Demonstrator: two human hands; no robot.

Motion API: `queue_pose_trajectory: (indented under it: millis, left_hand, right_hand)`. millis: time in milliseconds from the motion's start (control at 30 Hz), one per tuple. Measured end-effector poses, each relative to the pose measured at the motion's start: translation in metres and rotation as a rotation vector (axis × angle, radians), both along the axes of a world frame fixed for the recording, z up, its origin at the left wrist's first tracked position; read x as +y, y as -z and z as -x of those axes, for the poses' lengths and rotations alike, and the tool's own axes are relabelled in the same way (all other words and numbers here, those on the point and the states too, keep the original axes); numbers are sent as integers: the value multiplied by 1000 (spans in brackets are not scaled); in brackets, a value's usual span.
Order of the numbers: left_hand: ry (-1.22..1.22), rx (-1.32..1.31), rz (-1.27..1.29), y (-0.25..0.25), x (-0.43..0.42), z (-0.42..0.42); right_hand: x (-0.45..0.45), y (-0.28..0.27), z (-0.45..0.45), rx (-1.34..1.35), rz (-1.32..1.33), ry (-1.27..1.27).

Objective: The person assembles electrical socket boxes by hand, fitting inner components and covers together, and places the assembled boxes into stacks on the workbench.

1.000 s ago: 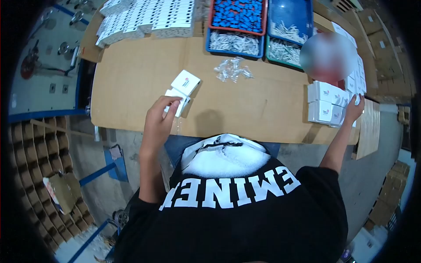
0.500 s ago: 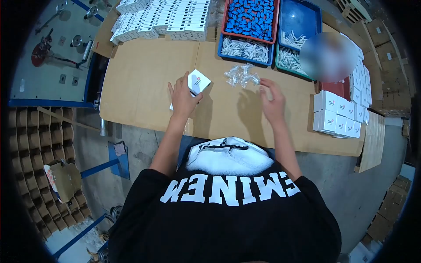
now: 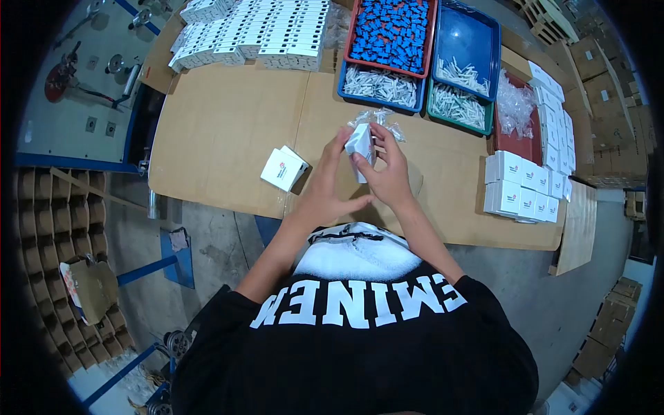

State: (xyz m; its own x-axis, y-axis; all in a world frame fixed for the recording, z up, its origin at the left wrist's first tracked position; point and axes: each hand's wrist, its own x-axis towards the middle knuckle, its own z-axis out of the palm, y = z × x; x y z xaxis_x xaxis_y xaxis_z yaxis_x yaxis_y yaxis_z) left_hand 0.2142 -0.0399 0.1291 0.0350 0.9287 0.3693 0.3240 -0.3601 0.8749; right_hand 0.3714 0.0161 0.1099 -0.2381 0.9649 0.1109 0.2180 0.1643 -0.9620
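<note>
A small white carton (image 3: 360, 144) stands tilted between my hands over the middle of the cardboard-covered table. My right hand (image 3: 391, 173) grips it, thumb on the near face and fingers at the far edge. My left hand (image 3: 324, 185) is alongside, fingers stretched up with their tips at the carton's left edge and the thumb spread away from it. Behind the carton lies a little heap of clear plastic pieces (image 3: 395, 130), partly covered by the hands. To the left, white boxes with a red logo (image 3: 282, 170) lie on the cardboard, one overlapping another.
Rows of white boxes (image 3: 290, 59) fill the back left. At the back are a red tray of blue pieces (image 3: 355, 57), blue trays (image 3: 342, 86) and a green tray (image 3: 453, 122) with white sticks. Stacked white boxes (image 3: 510, 197) and a red tray with plastic (image 3: 529, 151) stand right.
My left hand has let go of a white box, now lying left, and moved right. My right hand has come left from beside the plastic heap; a carton is now in it.
</note>
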Motion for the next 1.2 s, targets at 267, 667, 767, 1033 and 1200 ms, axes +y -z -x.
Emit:
queue_pose_trajectory:
  millis: [267,667,767,1033,1200]
  left_hand:
    - [205,-1088,1072,5,1,-1]
    - [-39,-1259,917,-8,1,-28]
    - [-38,-1270,911,-5,-1,-30]
    - [-71,-1243,913,-5,-5,-32]
    - [-73,-1232,905,0,-6,-32]
  right_hand:
    - [-12,7,-4,-7,-383,-247]
    - [-14,13,2,-117,-576,-235]
    - [-16,15,4,-110,-608,-222]
    - [-17,13,4,-79,-594,-194]
    - [-17,14,4,-23,-556,-213]
